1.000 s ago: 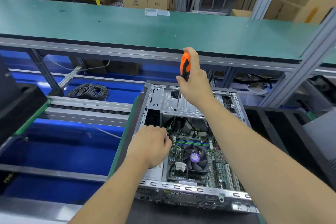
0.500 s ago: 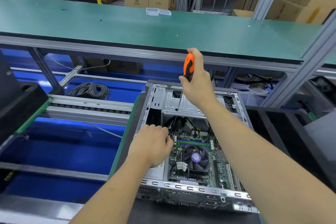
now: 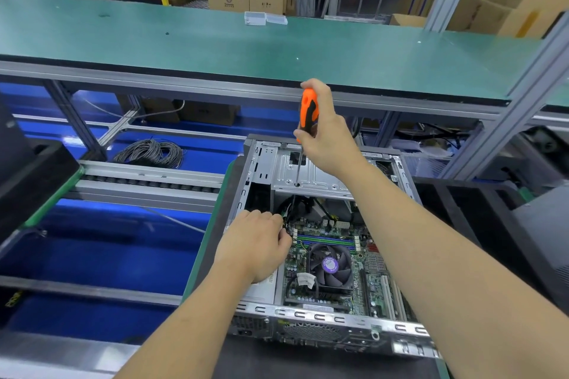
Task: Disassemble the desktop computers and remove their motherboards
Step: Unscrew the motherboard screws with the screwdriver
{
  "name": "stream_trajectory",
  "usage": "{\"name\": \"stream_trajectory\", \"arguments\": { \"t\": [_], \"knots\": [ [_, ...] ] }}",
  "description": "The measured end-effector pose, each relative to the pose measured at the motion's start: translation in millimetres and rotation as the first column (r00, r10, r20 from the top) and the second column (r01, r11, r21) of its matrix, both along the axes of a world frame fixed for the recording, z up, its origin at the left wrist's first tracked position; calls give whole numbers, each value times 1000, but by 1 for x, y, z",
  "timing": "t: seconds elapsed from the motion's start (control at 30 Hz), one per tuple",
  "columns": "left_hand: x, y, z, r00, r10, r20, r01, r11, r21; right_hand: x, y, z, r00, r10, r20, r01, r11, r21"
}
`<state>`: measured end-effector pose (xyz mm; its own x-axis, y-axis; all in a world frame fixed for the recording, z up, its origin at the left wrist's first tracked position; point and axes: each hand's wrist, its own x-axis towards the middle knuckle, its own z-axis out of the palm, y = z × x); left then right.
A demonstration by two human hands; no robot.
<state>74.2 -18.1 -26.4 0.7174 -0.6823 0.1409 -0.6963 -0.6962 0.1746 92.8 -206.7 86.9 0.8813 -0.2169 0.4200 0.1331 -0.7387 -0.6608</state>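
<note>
With our right hand [image 3: 323, 135] clamped on the orange-and-black-handled screwdriver [image 3: 308, 115], we keep its tip square in the silver metal drive cage [image 3: 311, 177] screw, while our left hand [image 3: 257, 244], just below the cage, pinches dark cables [image 3: 288, 209].

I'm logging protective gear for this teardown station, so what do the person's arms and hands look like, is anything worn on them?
Nothing is worn. The left hand and right hand are bare: no gloves, rings or tape show. Both forearms are uncovered as far as the frame's edge, with no sleeve, cuff, watch or wrist strap in view. No markings show on either arm.
</note>
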Motion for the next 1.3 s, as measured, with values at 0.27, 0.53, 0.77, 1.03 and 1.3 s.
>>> {"name": "stream_trajectory", "arguments": {
  "t": [0.27,0.53,0.77,1.03,1.3],
  "knots": [
    [0,0,2,1000,-13,7,13,1000,9,0,2,20,996,-53,76,69,972,-224],
    [2,-1,-2,1000,-27,6,27,1000,1,-2,7,37,999,5,-47,-17,966,-257],
    [3,-2,-6,999,-29,23,29,1000,0,-9,4,35,1000,-6,-16,2,973,-231],
    [3,-2,-5,999,-23,29,23,1000,17,-11,3,31,1000,-15,3,15,980,-199],
    [3,-1,-3,999,-21,30,21,1000,21,-10,3,30,1000,-27,16,29,983,-181]
  ]
}}
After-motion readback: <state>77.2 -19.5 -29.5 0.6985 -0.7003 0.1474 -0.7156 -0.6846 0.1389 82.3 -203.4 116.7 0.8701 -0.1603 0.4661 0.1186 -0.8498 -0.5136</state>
